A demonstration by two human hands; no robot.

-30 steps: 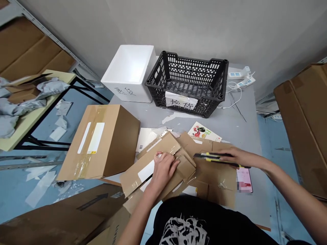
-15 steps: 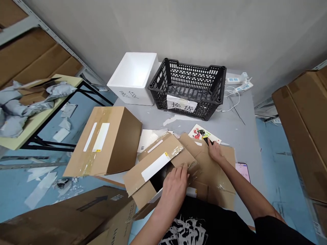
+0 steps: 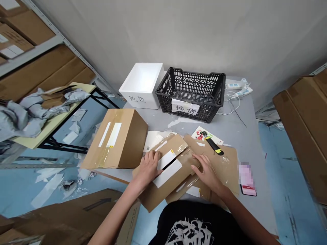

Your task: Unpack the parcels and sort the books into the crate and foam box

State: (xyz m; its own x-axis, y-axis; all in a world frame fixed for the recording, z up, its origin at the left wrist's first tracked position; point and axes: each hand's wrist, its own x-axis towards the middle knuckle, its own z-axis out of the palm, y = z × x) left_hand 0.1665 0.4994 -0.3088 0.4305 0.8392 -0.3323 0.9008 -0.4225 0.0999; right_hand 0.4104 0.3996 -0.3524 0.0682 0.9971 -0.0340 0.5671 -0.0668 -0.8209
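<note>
Grey surface [image 3: 231, 127], sealed carton [image 3: 133, 141] left, black crate [image 3: 190, 102] behind. Flattened cardboard box [image 3: 153, 194] lies front-centre under both hands, open and flat, not gripping: left hand [image 3: 149, 166], right hand [image 3: 207, 173]. Yellow utility knife [image 3: 214, 146] sits just beyond, on cardboard.

phone screen [image 3: 245, 176] is blurred; hands [image 3: 150, 166] hide the cardboard mailer [image 3: 153, 195].
</note>
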